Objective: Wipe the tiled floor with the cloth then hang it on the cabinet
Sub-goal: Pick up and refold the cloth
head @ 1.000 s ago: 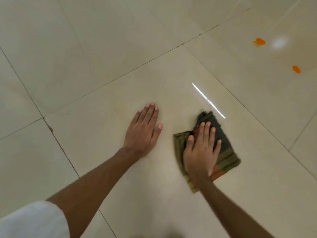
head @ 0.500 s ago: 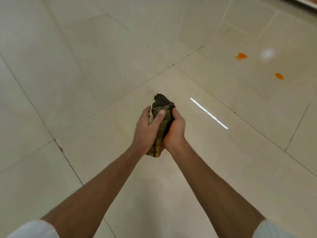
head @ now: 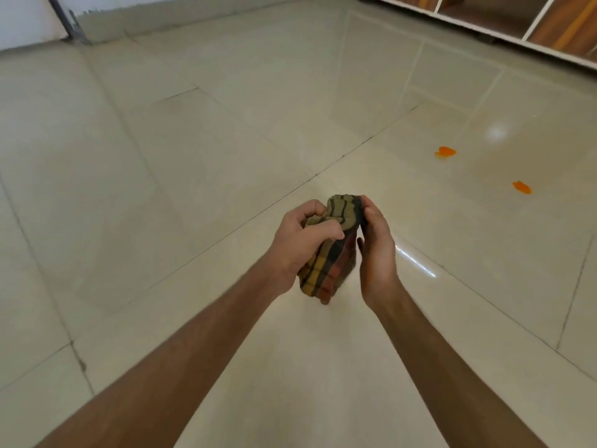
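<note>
A bunched cloth [head: 332, 257] with olive, yellow, orange and dark stripes hangs in the air above the glossy beige tiled floor [head: 193, 156]. My left hand [head: 300, 244] is closed around its left side, thumb on top. My right hand [head: 376, 250] presses against its right side with fingers curled over the upper edge. The cabinet [head: 504, 17], white-framed with wood panels, stands at the top right, far from my hands.
Two small orange spots [head: 445, 152] [head: 521, 187] lie on the tiles to the right. A white wall and a dark pipe [head: 64, 24] are at the top left. A bright light streak [head: 415, 261] reflects off the floor beside my right hand.
The cloth went from flat on the floor under my right hand to lifted and bunched between both hands. The view has tilted up, bringing the cabinet and wall into sight.
</note>
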